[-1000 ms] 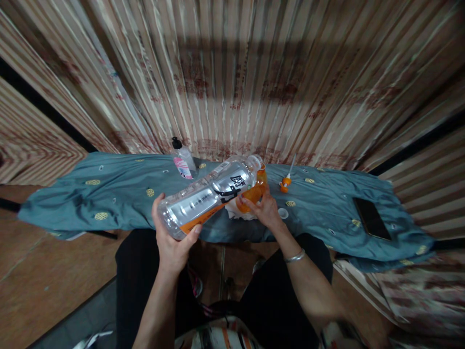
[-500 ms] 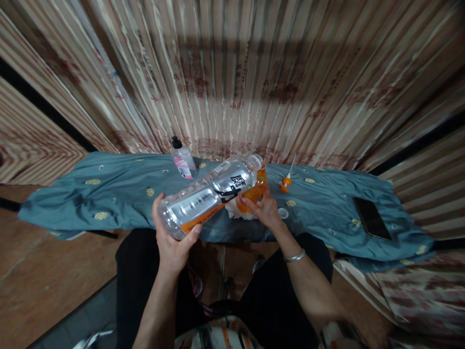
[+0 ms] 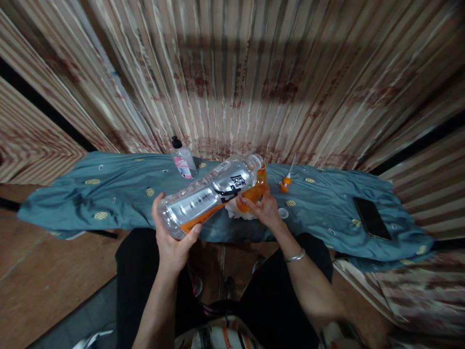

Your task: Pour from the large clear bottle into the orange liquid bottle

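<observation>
My left hand (image 3: 176,242) is closed round the base of a large clear plastic bottle (image 3: 203,198) with a silver and orange label. The bottle is tilted, its mouth at the opening of a smaller orange bottle (image 3: 259,183). Around that orange bottle my right hand (image 3: 267,208) is wrapped, partly behind the big bottle. Under the orange bottle lies a crumpled white tissue (image 3: 241,213). A white cap (image 3: 283,213) rests right of my right hand. Farther back lies an orange pump head (image 3: 286,183) with a pale tube. Whether liquid flows between the bottles I cannot tell.
A blue-green cloth (image 3: 127,194) with pineapple prints covers the narrow table. A clear bottle with a black pump (image 3: 183,160) stands at the back left. A dark phone (image 3: 371,218) lies at the right. Striped curtains (image 3: 232,72) hang close behind the table.
</observation>
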Available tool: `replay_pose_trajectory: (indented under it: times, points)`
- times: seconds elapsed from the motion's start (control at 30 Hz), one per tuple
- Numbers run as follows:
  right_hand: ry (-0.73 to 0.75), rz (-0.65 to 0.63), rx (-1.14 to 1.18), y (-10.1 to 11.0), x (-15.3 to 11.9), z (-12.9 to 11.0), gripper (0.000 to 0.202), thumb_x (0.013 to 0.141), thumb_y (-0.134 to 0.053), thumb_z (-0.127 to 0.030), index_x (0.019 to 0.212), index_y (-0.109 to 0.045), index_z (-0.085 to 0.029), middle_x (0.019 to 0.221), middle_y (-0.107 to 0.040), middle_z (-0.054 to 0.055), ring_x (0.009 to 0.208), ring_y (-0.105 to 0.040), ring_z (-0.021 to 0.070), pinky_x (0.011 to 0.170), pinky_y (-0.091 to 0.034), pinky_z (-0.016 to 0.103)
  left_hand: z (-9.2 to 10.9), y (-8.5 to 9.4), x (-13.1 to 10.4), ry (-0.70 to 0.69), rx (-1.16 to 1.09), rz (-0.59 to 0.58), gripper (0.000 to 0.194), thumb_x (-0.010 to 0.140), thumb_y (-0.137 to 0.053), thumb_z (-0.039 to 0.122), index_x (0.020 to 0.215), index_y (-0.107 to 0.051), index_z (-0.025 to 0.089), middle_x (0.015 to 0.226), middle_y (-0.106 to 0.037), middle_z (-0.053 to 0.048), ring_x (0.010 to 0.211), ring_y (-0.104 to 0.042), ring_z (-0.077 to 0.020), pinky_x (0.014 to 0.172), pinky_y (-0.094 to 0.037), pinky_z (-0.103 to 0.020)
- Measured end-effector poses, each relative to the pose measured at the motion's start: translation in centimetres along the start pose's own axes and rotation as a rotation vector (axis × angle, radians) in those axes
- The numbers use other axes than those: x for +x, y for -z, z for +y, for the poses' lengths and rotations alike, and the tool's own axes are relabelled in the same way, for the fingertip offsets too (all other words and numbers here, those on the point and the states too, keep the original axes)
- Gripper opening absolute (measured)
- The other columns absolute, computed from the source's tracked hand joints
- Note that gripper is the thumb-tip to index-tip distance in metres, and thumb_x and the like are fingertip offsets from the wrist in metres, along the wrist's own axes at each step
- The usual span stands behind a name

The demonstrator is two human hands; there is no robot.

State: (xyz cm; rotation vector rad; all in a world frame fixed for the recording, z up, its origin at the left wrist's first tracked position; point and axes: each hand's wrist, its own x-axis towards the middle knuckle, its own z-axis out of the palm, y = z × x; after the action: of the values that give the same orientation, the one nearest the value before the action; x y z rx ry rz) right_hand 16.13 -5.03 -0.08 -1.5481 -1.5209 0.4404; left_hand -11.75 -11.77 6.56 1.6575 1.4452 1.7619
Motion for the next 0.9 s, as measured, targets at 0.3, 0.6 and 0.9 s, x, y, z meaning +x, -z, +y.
replay_pose_trajectory:
  times: [0.3, 0.6, 0.9]
  points:
    - [0.012, 0.006, 0.016, -0.03, 0.02, 0.18, 0.084, 0.083, -0.076, -0.068, 0.144, -0.052, -0.014, 0.127, -0.077, 0.02, 0.114, -0.077, 0.0394, 0.1, -0.062, 0.055, 0.2, -0.04, 0.23, 0.014, 0.021, 0.006, 0.103, 0.068, -0.085, 0.071, 0.15, -0.048, 0.019, 0.125, -0.061, -0.013, 0.109, -0.068, -0.0292, 0.101, -0.056, -0.046]
    - [0.017, 0.01, 0.015, -0.02, 0.0, 0.1, 0.083, 0.083, -0.075, -0.07, 0.143, -0.052, -0.017, 0.126, -0.078, 0.019, 0.114, -0.078, 0.0397, 0.099, -0.062, 0.055, 0.07, 0.08, 0.31, 0.028, 0.01, -0.007, 0.103, 0.069, -0.086, 0.067, 0.152, -0.047, 0.02, 0.128, -0.06, -0.013, 0.113, -0.066, -0.0305, 0.106, -0.053, -0.049]
    - [0.025, 0.003, 0.017, 0.06, 0.05, -0.1, 0.084, 0.084, -0.075, -0.067, 0.146, -0.052, -0.015, 0.13, -0.076, 0.02, 0.116, -0.077, 0.0393, 0.1, -0.061, 0.054, 0.16, -0.06, 0.42, 0.012, 0.001, 0.002, 0.102, 0.069, -0.086, 0.068, 0.151, -0.048, 0.02, 0.128, -0.059, -0.013, 0.115, -0.066, -0.0307, 0.105, -0.053, -0.048]
